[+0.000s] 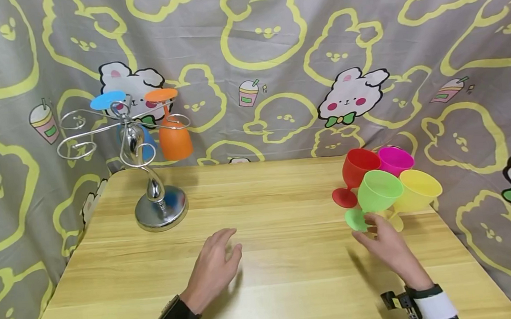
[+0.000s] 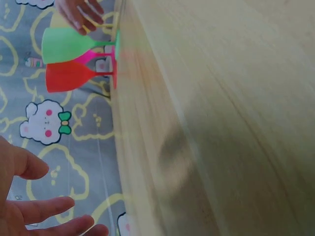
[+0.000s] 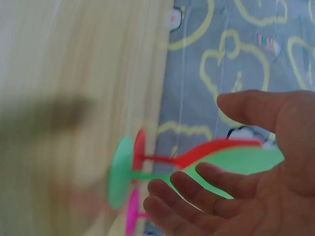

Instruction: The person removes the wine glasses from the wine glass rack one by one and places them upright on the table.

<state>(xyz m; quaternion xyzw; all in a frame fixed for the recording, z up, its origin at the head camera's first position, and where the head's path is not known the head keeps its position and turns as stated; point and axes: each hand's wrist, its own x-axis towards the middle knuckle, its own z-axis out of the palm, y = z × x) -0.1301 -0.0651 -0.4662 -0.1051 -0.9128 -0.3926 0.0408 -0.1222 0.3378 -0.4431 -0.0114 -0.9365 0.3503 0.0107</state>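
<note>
On the right of the table stand a green goblet (image 1: 379, 194), a red goblet (image 1: 360, 167), a magenta goblet (image 1: 396, 160) and a yellow goblet (image 1: 419, 190), all upright and close together. My right hand (image 1: 389, 246) is at the green goblet's stem, fingers loosely bent and thumb apart; in the right wrist view the thumb and fingers (image 3: 216, 169) are spread, not closed round it. Contact is unclear. Over the table's middle my left hand (image 1: 215, 271) hovers with relaxed fingers and nothing in it. At the left, a silver rack (image 1: 161, 209) carries an upside-down orange goblet (image 1: 175, 141) and blue goblet (image 1: 108, 100).
The rack has curling wire arms (image 1: 76, 151) that reach outward at several heights. A patterned curtain (image 1: 278, 111) hangs behind and beside the wooden table (image 1: 279, 219). The goblets at the right stand near the table's right edge.
</note>
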